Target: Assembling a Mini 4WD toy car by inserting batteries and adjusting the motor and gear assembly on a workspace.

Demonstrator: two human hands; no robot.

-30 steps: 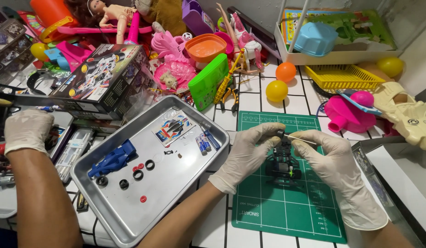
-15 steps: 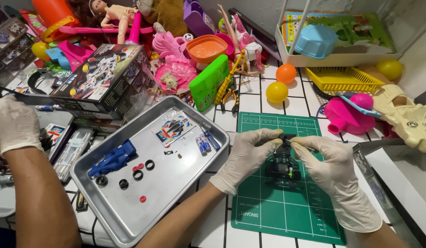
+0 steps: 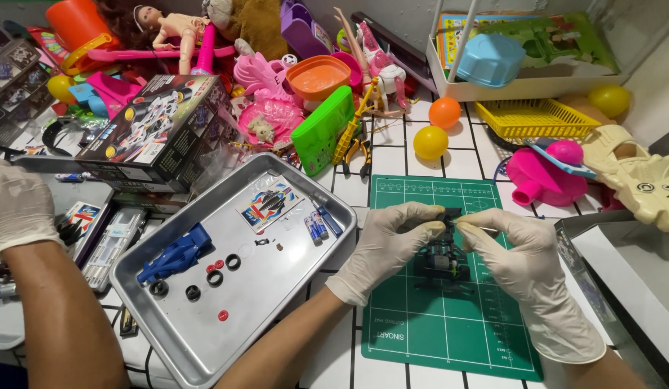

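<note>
A small black toy car chassis (image 3: 442, 263) stands on a green cutting mat (image 3: 435, 338). My left hand (image 3: 388, 241), in a white glove, pinches the chassis's top from the left. From the right, my gloved right hand (image 3: 522, 263) holds a thin metal tool (image 3: 485, 229) against the same spot. Left of the mat, a metal tray (image 3: 277, 288) holds a blue car body (image 3: 177, 253), small black tyres (image 3: 213, 277), a sticker sheet (image 3: 271, 204) and small batteries (image 3: 316, 229).
Another person's gloved hand (image 3: 17, 205) and forearm reach in at the far left. A black toy box (image 3: 158, 130) lies behind the tray. Many plastic toys crowd the back, with an orange ball (image 3: 444, 112), a yellow ball (image 3: 430, 142) and a pink toy (image 3: 547, 176).
My two hands stay on the chassis, fingers drawn slightly closer together. The other person's hand at the left has shifted up and further left.
</note>
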